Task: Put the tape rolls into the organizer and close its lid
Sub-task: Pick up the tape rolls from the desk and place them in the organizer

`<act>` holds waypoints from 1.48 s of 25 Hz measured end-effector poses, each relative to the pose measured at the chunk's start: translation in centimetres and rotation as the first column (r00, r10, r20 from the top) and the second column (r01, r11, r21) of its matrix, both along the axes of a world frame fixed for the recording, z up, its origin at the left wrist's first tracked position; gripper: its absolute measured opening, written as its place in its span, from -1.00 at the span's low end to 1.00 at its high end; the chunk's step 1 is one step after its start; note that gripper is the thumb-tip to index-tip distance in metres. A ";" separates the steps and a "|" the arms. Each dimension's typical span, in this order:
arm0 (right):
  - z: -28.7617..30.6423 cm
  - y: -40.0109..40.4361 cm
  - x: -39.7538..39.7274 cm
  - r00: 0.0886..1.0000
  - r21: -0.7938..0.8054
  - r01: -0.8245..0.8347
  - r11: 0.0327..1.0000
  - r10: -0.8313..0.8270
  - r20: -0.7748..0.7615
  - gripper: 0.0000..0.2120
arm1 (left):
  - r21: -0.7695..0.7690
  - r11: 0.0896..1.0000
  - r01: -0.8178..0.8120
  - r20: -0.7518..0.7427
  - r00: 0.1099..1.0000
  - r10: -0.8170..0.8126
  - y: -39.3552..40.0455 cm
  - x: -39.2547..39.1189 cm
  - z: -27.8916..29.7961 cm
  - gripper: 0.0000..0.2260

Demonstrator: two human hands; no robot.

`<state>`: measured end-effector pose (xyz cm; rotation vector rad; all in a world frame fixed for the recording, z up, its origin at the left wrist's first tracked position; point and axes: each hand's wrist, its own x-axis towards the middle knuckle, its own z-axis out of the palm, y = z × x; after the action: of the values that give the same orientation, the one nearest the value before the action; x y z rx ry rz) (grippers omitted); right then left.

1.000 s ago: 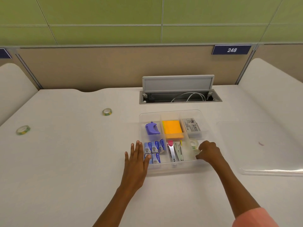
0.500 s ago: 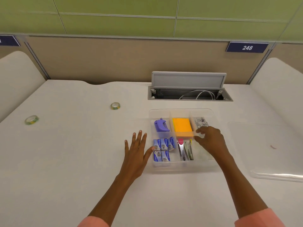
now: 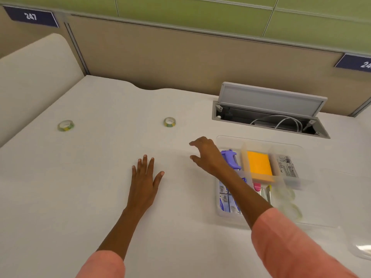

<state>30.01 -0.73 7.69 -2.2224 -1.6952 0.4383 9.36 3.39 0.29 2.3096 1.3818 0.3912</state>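
The clear plastic organizer [image 3: 259,139] sits open on the white desk at the right, holding a purple tool, orange sticky notes, staple boxes and a stapler. Two clear tape rolls [image 3: 289,203] lie in its front right compartment. Two more green-yellow tape rolls stand on the desk: one [image 3: 169,122] at mid-desk, another [image 3: 65,125] far left. My right hand [image 3: 206,155] hovers left of the organizer, fingers apart and empty, a short way from the nearer roll. My left hand [image 3: 145,177] lies flat on the desk, fingers spread. The clear lid [image 3: 363,247] lies at the right edge.
An open grey cable hatch [image 3: 269,111] with white cables is set into the desk behind the organizer. A beige partition wall [image 3: 180,61] closes the back of the desk. A curved white divider [image 3: 34,63] rises at the left.
My right hand left the organizer's right side, crossed over it and now reaches left toward the nearer desk roll. My left hand moved left, away from the organizer. The view swung left.
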 end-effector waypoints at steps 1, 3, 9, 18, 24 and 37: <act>-0.2 1.0 -0.3 0.999 -0.009 -0.021 1.000 0.021 0.026 -0.56 | 0.005 1.000 -0.017 -0.013 1.000 0.017 0.6 -0.3 -0.3 -0.37; -0.8 3.4 -0.8 0.995 -0.038 -0.065 0.997 0.067 0.072 -0.52 | 0.020 0.998 -0.056 -0.027 0.998 0.056 1.9 -0.9 -1.0 -0.45; -2.4 9.6 -1.0 0.981 -0.088 -0.120 0.989 0.132 0.142 -0.37 | 0.118 0.987 -0.105 -0.081 0.990 0.115 2.6 -0.9 -2.5 -0.36; -4.0 13.3 0.2 0.958 -0.236 -0.154 0.959 0.204 0.204 -0.43 | 0.113 0.985 -0.131 -0.084 0.986 0.141 2.8 -0.8 -3.0 -0.39; -4.1 10.3 -0.7 0.996 -0.020 -0.079 0.997 0.080 0.051 -0.52 | 0.124 0.985 -0.121 -0.097 0.986 0.134 2.7 -0.8 -2.9 -0.35; -2.8 0.7 -4.6 0.997 -0.097 -0.055 0.994 0.060 0.050 -0.46 | -0.003 0.992 -0.126 0.023 0.992 0.126 2.1 -0.5 -1.1 -0.50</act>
<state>25.43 -0.01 4.87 -2.2756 -1.8049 0.4887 8.83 5.50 -0.79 2.2159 1.5208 0.4541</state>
